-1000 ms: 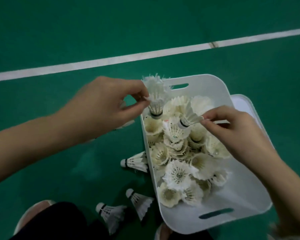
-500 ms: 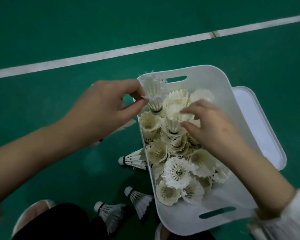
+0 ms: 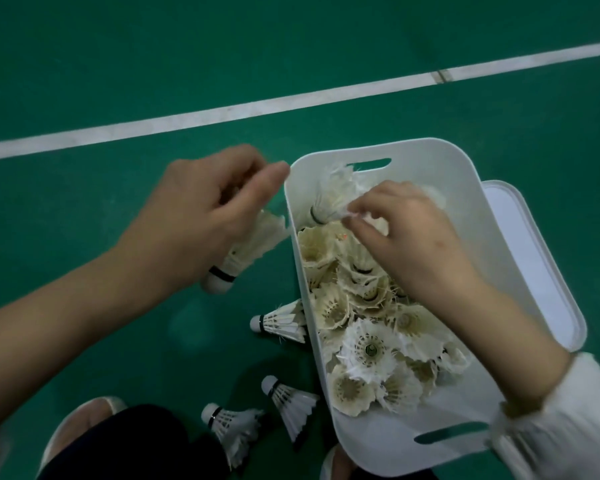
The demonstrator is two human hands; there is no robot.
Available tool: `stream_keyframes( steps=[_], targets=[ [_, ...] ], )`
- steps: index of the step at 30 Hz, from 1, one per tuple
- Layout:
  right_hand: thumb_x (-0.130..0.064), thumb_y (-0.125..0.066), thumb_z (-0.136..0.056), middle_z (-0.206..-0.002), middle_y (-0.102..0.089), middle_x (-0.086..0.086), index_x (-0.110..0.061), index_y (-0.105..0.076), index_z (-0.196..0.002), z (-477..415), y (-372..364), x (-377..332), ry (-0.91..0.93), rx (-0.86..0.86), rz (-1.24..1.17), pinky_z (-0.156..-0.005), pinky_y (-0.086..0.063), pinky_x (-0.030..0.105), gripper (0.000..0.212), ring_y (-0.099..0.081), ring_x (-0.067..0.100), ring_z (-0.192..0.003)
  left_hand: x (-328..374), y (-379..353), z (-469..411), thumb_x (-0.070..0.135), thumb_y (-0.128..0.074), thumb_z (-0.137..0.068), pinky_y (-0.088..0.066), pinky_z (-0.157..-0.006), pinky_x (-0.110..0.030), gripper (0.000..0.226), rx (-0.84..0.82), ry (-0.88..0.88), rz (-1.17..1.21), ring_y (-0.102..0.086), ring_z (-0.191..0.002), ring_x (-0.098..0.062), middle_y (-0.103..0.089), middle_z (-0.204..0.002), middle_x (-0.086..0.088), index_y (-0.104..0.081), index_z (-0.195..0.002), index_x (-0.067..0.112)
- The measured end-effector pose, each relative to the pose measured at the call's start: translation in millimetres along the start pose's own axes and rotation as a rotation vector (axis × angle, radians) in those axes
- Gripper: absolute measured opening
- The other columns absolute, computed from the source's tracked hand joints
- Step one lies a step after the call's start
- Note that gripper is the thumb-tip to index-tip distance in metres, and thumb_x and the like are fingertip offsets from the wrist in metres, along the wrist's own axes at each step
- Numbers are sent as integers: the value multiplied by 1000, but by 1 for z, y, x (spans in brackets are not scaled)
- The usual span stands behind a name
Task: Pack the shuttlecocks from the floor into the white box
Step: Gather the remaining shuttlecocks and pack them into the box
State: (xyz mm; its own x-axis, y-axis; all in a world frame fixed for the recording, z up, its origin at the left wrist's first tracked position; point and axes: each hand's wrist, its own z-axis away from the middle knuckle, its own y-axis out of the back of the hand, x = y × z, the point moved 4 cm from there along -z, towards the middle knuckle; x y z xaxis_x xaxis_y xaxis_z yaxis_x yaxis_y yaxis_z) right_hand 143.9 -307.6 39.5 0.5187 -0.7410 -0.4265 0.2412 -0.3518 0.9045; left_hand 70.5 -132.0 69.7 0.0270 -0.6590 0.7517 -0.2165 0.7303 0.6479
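The white box (image 3: pixel 430 154) stands on the green floor, packed with several worn shuttlecocks (image 3: pixel 368 348), feathers up. My right hand (image 3: pixel 413 244) reaches over the box's far end and pinches the feathers of a frayed shuttlecock (image 3: pixel 328 199), which tilts with its cork down and to the left. My left hand (image 3: pixel 201 216) hovers just left of the box, thumb and forefinger pressed together. Another shuttlecock (image 3: pixel 246 251) is tucked under its palm, cork pointing down-left. Three shuttlecocks lie on the floor beside the box (image 3: pixel 281 322), (image 3: pixel 293 403), (image 3: pixel 232 424).
A white lid (image 3: pixel 534 265) lies under the box's right side. A white court line (image 3: pixel 291 102) crosses the floor behind it. My shoe (image 3: pixel 84 417) and dark trouser leg (image 3: pixel 129 445) sit at the bottom left, close to the loose shuttlecocks.
The frayed shuttlecock passed from my left hand's fingertips to my right hand, which moved up to the box's far left corner. My left hand drew back slightly, still over its tucked shuttlecock.
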Motion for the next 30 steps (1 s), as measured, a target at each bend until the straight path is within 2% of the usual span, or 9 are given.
stream_keyframes(
  steps=[2,8,12,15,17,20,24,27,30],
  targets=[
    [-33,-52,-91,-100,-55,-1,-20,-67,-106,-3,-16,-4,23,-70,103,-83,-33,32,25,-44,18,-101,-4,6,3,55,-39,-84,-33,-48,-18,43,-7,11,12,-45,-53,-10,-55,-59,-1,-60,-74,19],
    [-30,-49,-91,-113,-45,1,-24,-67,-106,-10,-58,-5,17,-310,386,-96,-27,39,24,-32,23,-115,-12,4,9,32,-58,-77,-42,-73,-12,15,-95,-40,-91,-53,-75,-6,-55,-84,9,-52,-88,22],
    [-34,-53,-88,-138,-34,3,-27,-50,-126,0,-44,-12,47,-275,351,-113,-17,43,39,-25,21,-131,-17,1,13,28,-59,-79,-44,-75,-19,8,-127,-109,-117,-54,-77,-3,-55,-88,11,-56,-86,28],
    [-24,-62,-86,-134,-37,-6,-25,-42,-133,23,1,-23,93,-67,-128,-95,-43,26,51,-47,9,-111,-15,-3,17,25,-63,-77,-44,-73,-20,7,-138,-166,-86,-55,-75,-2,-57,-89,11,-63,-83,24],
    [-18,-65,-84,-131,-38,-12,-26,-43,-131,38,17,-30,206,-56,-288,-76,-48,21,52,-55,10,-87,-7,-10,20,19,-64,-76,-44,-73,-16,7,-170,-229,-62,-55,-75,-2,-60,-89,6,-65,-82,18],
    [-16,-63,-84,-124,-48,-8,-19,-55,-116,46,15,-36,313,-69,-277,-73,-47,17,33,-56,10,-80,7,-19,26,16,-64,-79,-44,-74,-14,7,-206,-332,-46,-55,-77,-4,-61,-90,2,-66,-82,11],
    [-10,-64,-79,-91,-62,2,-9,-63,-87,43,20,-32,293,3,-299,-69,-49,28,8,-59,14,-78,19,-22,30,19,-60,-82,-45,-77,-17,14,-175,-380,-14,-56,-83,-5,-60,-94,1,-67,-91,10],
    [-17,-61,-83,-87,-64,1,-9,-64,-88,46,33,-15,221,28,-265,-72,-47,27,10,-58,10,-79,17,-10,30,17,-62,-84,-45,-82,-15,19,-81,-315,67,-56,-91,-3,-57,-101,7,-62,-104,17],
    [-29,-53,-87,-90,-65,-3,-15,-64,-92,58,32,5,126,-4,-214,-75,-45,17,19,-57,8,-82,-10,-5,35,14,-63,-85,-44,-77,-11,15,-6,-213,50,-57,-82,-4,-56,-95,9,-59,-99,18]
  ],
)
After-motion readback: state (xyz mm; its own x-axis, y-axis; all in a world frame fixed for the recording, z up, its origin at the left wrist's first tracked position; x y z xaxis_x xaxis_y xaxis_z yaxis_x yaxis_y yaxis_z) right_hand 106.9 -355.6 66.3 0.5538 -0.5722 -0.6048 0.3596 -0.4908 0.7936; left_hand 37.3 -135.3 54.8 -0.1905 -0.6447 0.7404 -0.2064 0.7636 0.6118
